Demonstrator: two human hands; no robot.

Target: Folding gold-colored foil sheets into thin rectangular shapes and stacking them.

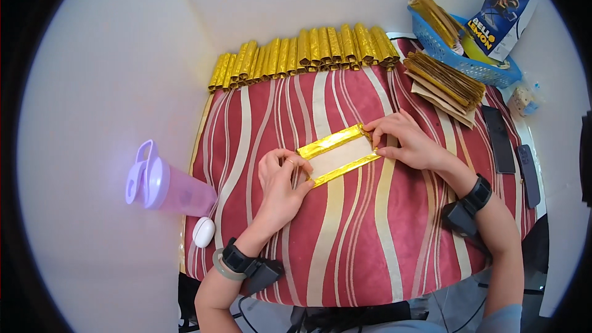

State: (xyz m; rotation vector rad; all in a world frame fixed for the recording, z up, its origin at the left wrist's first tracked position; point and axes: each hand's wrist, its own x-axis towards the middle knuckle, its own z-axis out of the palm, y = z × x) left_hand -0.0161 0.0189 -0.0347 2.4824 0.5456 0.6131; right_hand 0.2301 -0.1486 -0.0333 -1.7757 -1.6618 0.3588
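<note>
A sheet of gold foil paper (340, 156) lies on the striped tablecloth in front of me, its pale inner side facing up. Both long edges are folded inward, so a gold band runs along the far side and a thinner one along the near side. My left hand (280, 180) grips the left end with thumb and fingers on the two folded edges. At the opposite end my right hand (408, 140) pinches the far and near corners. A row of rolled gold paper tubes (314, 48) is piled along the far edge, and a stack of gold sheets (449, 83) lies at the far right.
At the left stand a purple shaker bottle (179, 188) and a small white case (203, 232). A blue basket (436, 36) holding gold paper and a dark blue pouch (502, 9) is at the back right. Two dark phone-like slabs (498, 140) lie along the right edge.
</note>
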